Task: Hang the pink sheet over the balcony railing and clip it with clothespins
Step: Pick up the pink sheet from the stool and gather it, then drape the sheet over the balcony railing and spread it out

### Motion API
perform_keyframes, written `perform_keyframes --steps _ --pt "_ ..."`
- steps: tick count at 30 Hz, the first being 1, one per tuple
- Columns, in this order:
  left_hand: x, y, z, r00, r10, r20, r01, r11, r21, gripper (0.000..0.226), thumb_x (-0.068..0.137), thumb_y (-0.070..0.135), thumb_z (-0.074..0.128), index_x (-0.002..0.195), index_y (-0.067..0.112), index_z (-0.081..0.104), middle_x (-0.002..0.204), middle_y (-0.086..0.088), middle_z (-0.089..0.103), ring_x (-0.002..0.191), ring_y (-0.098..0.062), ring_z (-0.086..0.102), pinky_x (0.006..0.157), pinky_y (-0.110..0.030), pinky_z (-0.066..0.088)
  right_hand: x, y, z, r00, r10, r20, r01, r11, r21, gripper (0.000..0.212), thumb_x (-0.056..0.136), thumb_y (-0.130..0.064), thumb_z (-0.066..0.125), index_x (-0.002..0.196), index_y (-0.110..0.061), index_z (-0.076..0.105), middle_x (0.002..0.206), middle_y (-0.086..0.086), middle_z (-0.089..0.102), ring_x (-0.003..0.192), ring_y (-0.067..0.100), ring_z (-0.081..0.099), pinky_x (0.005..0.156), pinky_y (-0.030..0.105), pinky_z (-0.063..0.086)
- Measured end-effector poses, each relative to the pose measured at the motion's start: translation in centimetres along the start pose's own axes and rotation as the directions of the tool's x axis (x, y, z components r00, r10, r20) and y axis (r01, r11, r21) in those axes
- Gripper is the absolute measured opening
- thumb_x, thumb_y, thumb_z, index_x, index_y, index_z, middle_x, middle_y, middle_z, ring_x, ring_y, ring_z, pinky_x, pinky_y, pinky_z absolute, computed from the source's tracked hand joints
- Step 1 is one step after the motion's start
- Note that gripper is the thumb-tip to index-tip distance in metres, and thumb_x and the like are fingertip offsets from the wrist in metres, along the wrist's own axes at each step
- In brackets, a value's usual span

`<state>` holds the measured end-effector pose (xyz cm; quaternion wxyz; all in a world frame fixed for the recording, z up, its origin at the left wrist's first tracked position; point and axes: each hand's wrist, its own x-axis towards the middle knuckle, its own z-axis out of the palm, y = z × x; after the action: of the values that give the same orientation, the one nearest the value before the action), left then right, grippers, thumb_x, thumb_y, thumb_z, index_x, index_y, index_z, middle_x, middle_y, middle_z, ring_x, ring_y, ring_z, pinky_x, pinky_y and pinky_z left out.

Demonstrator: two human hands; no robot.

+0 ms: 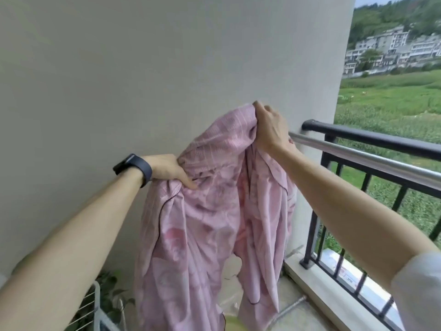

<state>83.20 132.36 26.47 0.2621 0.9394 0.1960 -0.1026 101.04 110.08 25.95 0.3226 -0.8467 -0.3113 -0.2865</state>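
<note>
Both hands grip the bunched pink sheet (210,211) aloft beside the balcony railing (372,137): left hand (170,170) lower, right hand (269,126) clenched on its top.

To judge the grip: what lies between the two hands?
In the head view, the bunched pink sheet lies between the left hand and the right hand; each hand grips it.

Pink sheet (214,211), hands (167,169) (269,125) gripping — railing (372,137) beside
</note>
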Motion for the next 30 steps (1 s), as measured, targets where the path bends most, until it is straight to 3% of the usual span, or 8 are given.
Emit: perform_keyframes --steps 3,5,9,12,17,23,27,30 --pt "-0.7 0.3 -0.5 0.973 -0.046 -0.224 0.079 0.986 0.144 0.05 0.039 0.047 0.077 0.074 0.013 0.071 0.08 -0.001 0.07 0.072 -0.023 0.063 0.065 -0.027 0.051 -0.6 0.5 1.6 0.995 0.056 0.081 -0.02 0.918 -0.396 0.024 0.084 -0.02 0.055 0.107 -0.022 0.058 0.116 0.009 0.057 0.115 0.037 0.046 0.087 0.048 0.041" --pt "-0.8 0.6 -1.6 0.894 0.037 -0.446 0.071 0.972 0.225 0.039 0.051 0.049 0.067 0.069 0.015 0.063 0.08 -0.009 0.068 0.072 -0.028 0.061 0.058 -0.027 0.043 -0.5 0.4 2.5 0.98 0.11 0.165 -0.011 0.86 -0.511 0.022 0.087 -0.028 0.054 0.107 -0.027 0.063 0.118 0.008 0.052 0.114 0.034 0.048 0.082 0.043 0.039" --pt "0.2 0.9 -3.4 0.484 0.272 -0.832 0.23 0.877 0.421 0.024 0.076 0.034 0.067 0.093 0.019 0.058 0.092 -0.014 0.069 0.084 -0.04 0.065 0.062 -0.035 0.042 2.6 -0.8 4.3 0.931 0.203 0.302 -0.077 0.921 -0.382 0.027 0.089 -0.024 0.052 0.113 -0.024 0.064 0.105 0.011 0.063 0.098 0.035 0.066 0.067 0.035 0.045" --pt "0.8 1.5 -4.8 0.355 0.364 -0.861 0.28 0.837 0.47 0.02 0.082 0.016 0.062 0.099 0.012 0.053 0.091 -0.013 0.066 0.087 -0.04 0.062 0.058 -0.037 0.036 6.0 -1.5 5.3 0.916 0.237 0.323 -0.196 0.968 -0.154 0.037 0.084 -0.019 0.056 0.12 -0.025 0.062 0.114 0.013 0.065 0.108 0.036 0.062 0.076 0.036 0.049" --pt "2.1 3.0 -6.9 0.324 0.35 -0.879 0.33 0.829 0.452 0.026 0.082 0.005 0.058 0.106 0.009 0.05 0.099 -0.013 0.064 0.094 -0.039 0.059 0.057 -0.037 0.034 11.7 -1.4 5.8 0.95 0.185 0.251 -0.235 0.954 0.187 0.043 0.086 -0.019 0.053 0.128 -0.027 0.058 0.123 0.013 0.063 0.125 0.033 0.049 0.092 0.035 0.046" --pt "5.4 8.1 -9.7 0.292 0.334 -0.896 0.37 0.825 0.428 0.03 0.08 0.006 0.06 0.109 0.008 0.05 0.101 -0.013 0.063 0.095 -0.039 0.058 0.058 -0.038 0.033 18.9 1.6 4.8 0.978 0.083 0.191 -0.14 0.94 0.31 0.046 0.087 -0.024 0.059 0.132 -0.019 0.058 0.122 0.011 0.068 0.119 0.037 0.056 0.091 0.033 0.043" --pt "8.2 13.2 -10.2 0.299 0.373 -0.878 0.381 0.797 0.468 0.03 0.08 0.007 0.063 0.107 0.01 0.051 0.099 -0.01 0.063 0.092 -0.036 0.059 0.056 -0.035 0.032 22.1 5.8 3.3 0.992 0.103 0.074 -0.125 0.903 0.41 0.054 0.068 -0.035 0.056 0.118 -0.016 0.063 0.12 0.011 0.068 0.117 0.032 0.058 0.084 0.026 0.041" --pt "10.0 17.1 -9.2 0.317 0.436 -0.842 0.358 0.767 0.532 0.026 0.083 0.006 0.061 0.106 0.012 0.051 0.099 -0.008 0.064 0.092 -0.034 0.062 0.056 -0.035 0.033 22.8 10.0 2.3 0.988 0.152 0.01 -0.144 0.907 0.397 0.037 0.07 -0.033 0.061 0.103 -0.016 0.063 0.115 0.012 0.066 0.116 0.033 0.058 0.08 0.022 0.037"
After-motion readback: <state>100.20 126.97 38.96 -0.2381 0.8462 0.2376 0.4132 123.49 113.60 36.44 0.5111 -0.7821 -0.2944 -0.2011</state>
